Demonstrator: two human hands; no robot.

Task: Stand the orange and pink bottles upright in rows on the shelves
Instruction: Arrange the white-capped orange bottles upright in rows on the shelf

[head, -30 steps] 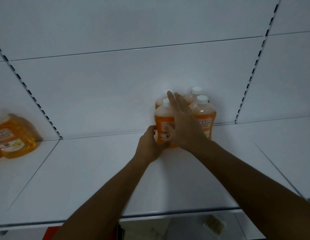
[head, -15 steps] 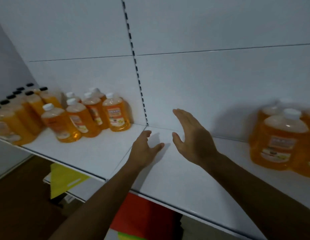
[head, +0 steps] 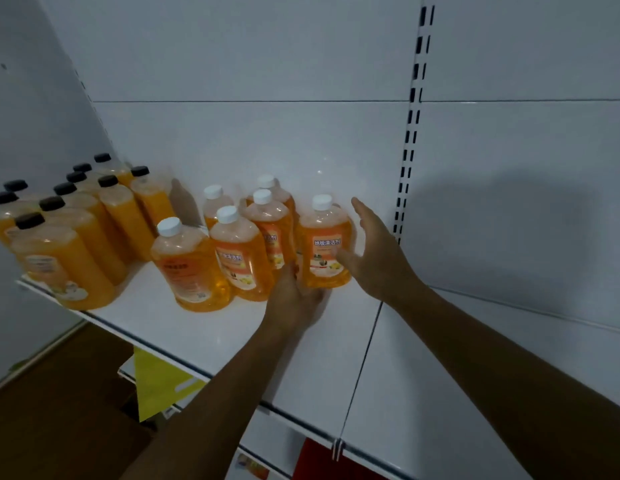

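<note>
Several orange bottles with white caps stand upright in a cluster (head: 242, 254) on the white shelf (head: 232, 330). The rightmost one (head: 324, 251) stands slightly apart, its label facing me. My left hand (head: 294, 296) reaches to its lower left side, fingers touching near the base. My right hand (head: 376, 252) is held flat and open at its right side, thumb against the label. Further left stand several taller orange bottles with black caps (head: 93, 216), packed in rows. No pink bottle is in view.
A slotted upright post (head: 410, 140) divides the back wall just right of the bottles. The shelf continues to the right past a seam (head: 364, 358). Below the shelf edge are a yellow sheet (head: 156, 386) and something red (head: 319, 459).
The view has swung left along the shelf. Both hands have moved from over the bare shelf to either side of the rightmost white-capped bottle.
</note>
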